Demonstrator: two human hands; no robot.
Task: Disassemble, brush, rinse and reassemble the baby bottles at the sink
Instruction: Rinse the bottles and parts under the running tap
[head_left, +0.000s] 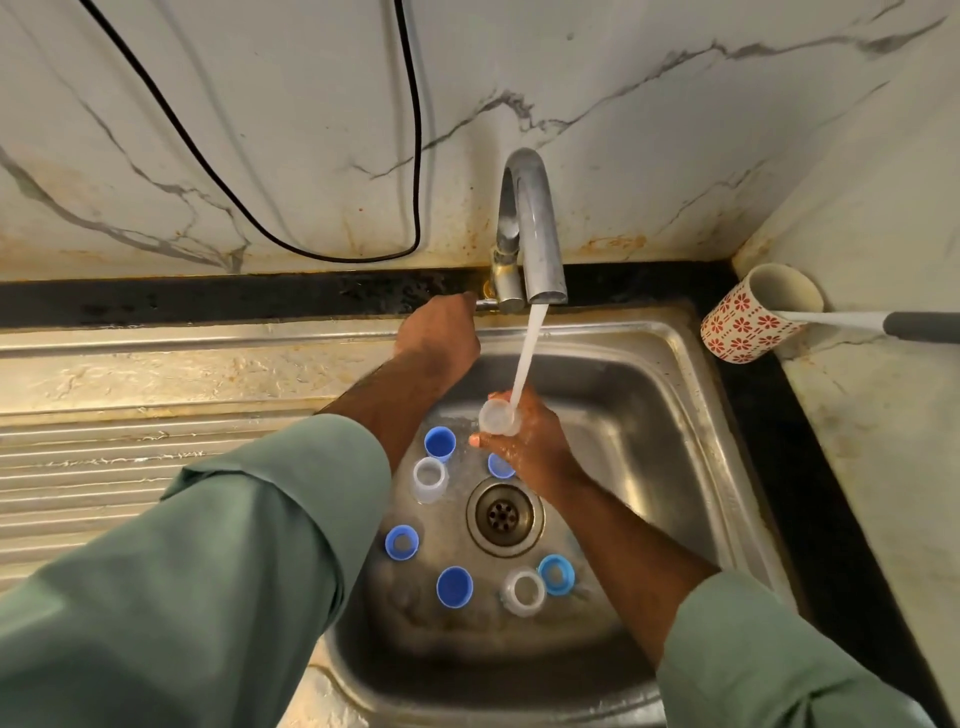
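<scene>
Water runs from the steel tap into a clear bottle that my right hand grips under the stream, above the sink basin. My left hand reaches to the tap lever at the tap's base, fingers on it. On the basin floor stand another clear bottle, a blue cap, a second blue cap, blue screw rings, a clear part, and a blue piece partly hidden by my right hand.
The drain sits mid-basin. A ribbed steel drainboard lies left. At the right, a red-flowered mug holds a brush with a grey handle. A black cable hangs on the marble wall.
</scene>
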